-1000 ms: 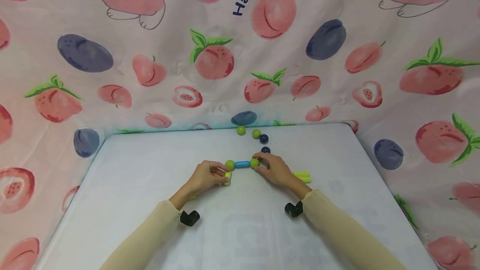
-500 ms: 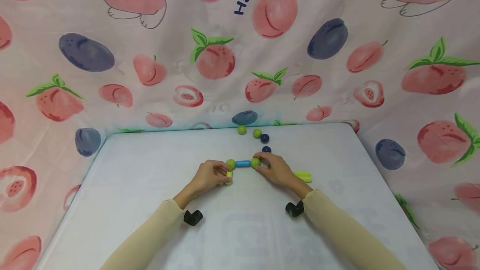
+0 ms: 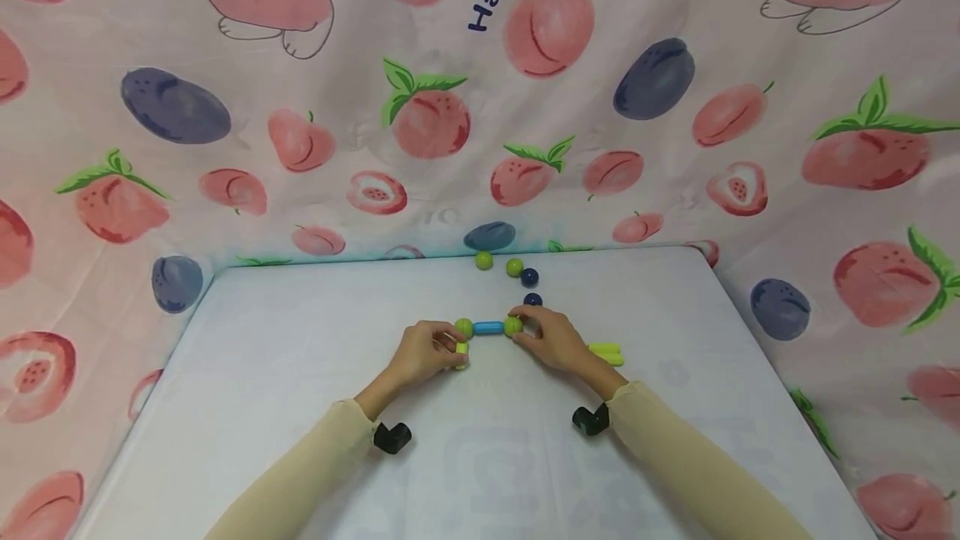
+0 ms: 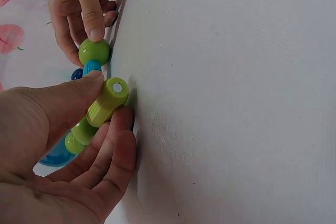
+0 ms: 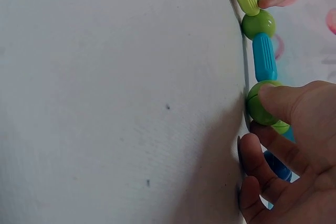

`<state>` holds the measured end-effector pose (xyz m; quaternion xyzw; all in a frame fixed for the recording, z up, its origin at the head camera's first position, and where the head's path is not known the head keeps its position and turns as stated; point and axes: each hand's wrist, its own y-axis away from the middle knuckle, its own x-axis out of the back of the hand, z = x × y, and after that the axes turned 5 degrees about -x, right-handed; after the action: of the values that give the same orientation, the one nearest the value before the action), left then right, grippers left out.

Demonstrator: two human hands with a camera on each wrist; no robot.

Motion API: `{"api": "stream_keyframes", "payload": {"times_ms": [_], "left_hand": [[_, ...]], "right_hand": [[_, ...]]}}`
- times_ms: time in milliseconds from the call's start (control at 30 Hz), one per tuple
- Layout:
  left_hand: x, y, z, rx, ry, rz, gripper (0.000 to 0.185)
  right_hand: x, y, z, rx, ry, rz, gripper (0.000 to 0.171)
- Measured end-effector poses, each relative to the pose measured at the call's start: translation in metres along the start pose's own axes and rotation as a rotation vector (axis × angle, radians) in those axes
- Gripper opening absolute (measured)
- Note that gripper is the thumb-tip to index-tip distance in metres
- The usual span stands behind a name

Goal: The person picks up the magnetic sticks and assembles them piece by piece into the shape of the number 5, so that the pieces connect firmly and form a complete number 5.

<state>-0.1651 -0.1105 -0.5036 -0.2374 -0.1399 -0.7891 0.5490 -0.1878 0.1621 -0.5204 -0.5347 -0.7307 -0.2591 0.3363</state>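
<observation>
Pinching a short yellow-green plastic rod (image 4: 107, 100) between thumb and curled fingers, the left hand (image 3: 420, 354) rests on the pale white tabletop (image 3: 285, 373), just left of the short blue ribbed plastic rod (image 3: 488, 327) that lies at the middle of the work. That yellow-green rod runs from the hand's grip up to a lime-green plastic ball (image 3: 463, 327), which touches the left end of the blue rod. A second lime-green ball (image 3: 513, 325) sits against the blue rod's right end, and the right hand (image 3: 551, 340) holds it with thumb and forefinger curled around it, the other fingers loosely bent beneath.

Behind the blue rod, toward the table's far edge, lie two loose green balls (image 3: 483, 259) and, just right of them, a dark blue ball (image 3: 529, 277); another dark blue ball (image 3: 532, 299) sits just behind the right hand. Right of the blue rod, past the right hand, two yellow-green rods (image 3: 606, 353) lie side by side. A pink fruit-printed cloth (image 3: 675, 107) hangs behind and around the table.
</observation>
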Motion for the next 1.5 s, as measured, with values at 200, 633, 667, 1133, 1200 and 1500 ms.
{"api": "stream_keyframes", "payload": {"times_ms": [200,633,667,1133,1200,1500], "left_hand": [[-0.004,-0.001,0.002,-0.002,0.0,0.012,0.024],[-0.013,-0.002,0.004,-0.018,-0.017,0.061,0.024],[-0.013,-0.002,0.004,-0.021,-0.018,0.062,0.024],[0.001,-0.002,0.007,-0.052,-0.067,-0.033,0.024],[0.004,-0.003,0.007,-0.07,-0.077,-0.042,0.022],[0.018,-0.025,0.011,-0.101,-0.122,0.02,0.022]], "right_hand": [[0.002,0.003,0.0,0.006,-0.016,0.016,0.038],[0.006,0.007,0.0,0.026,-0.034,0.035,0.037],[0.006,0.007,0.0,0.025,-0.032,0.035,0.037],[0.006,0.008,0.001,0.02,-0.027,0.021,0.039],[0.006,0.008,0.001,0.019,-0.028,0.02,0.039],[0.002,0.01,0.0,0.018,-0.036,0.02,0.038]]}}
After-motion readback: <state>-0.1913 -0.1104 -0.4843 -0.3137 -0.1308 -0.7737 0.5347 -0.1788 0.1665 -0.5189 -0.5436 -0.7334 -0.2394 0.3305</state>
